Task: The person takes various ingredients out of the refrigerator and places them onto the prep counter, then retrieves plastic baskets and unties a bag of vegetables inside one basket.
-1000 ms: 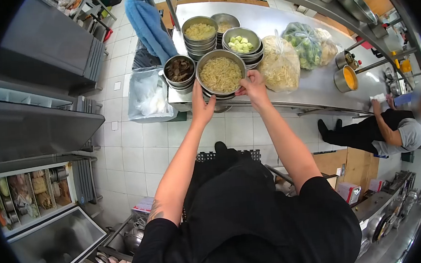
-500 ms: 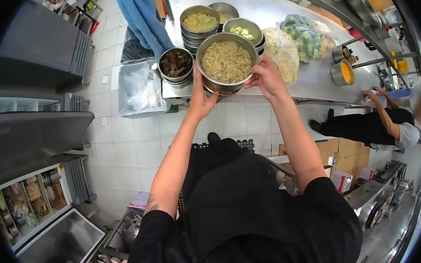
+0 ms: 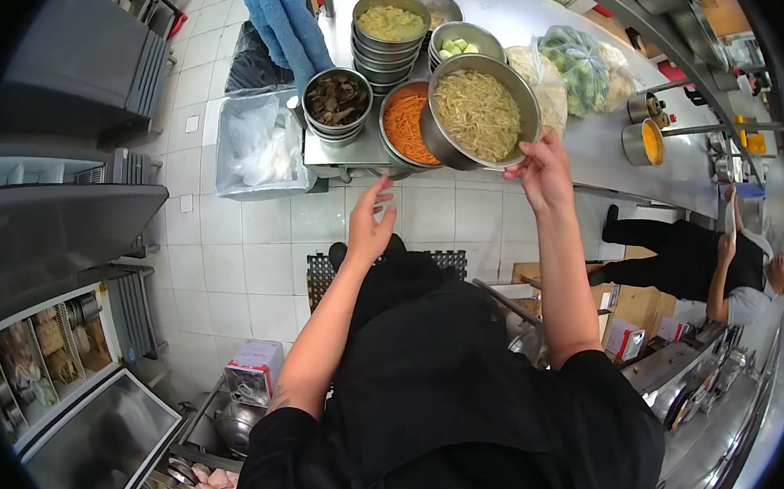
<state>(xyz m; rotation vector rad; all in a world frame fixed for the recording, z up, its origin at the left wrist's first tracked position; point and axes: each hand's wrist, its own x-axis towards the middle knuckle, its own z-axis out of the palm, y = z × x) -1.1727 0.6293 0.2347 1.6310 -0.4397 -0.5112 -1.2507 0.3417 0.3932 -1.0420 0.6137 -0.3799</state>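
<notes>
Nearest, the left hand (image 3: 372,228) hangs open, fingers empty, short of the desk (image 3: 599,148). And the right hand (image 3: 544,175) grips the near-right rim of the bowl of pale strands (image 3: 477,116), overlapping the bowl of orange shreds (image 3: 407,127) in view; touching, can't tell! Looks like a shifting-aside step, calling next for a steady hold. Beyond sits the bowl of green pieces (image 3: 458,47).

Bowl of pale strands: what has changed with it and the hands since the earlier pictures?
The bowl of pale strands has moved to the right, uncovering orange shreds in a bowl beneath. The left hand has let go; the right hand keeps its grip on the rim. The dark pieces stayed at the left in their bowl.
</notes>
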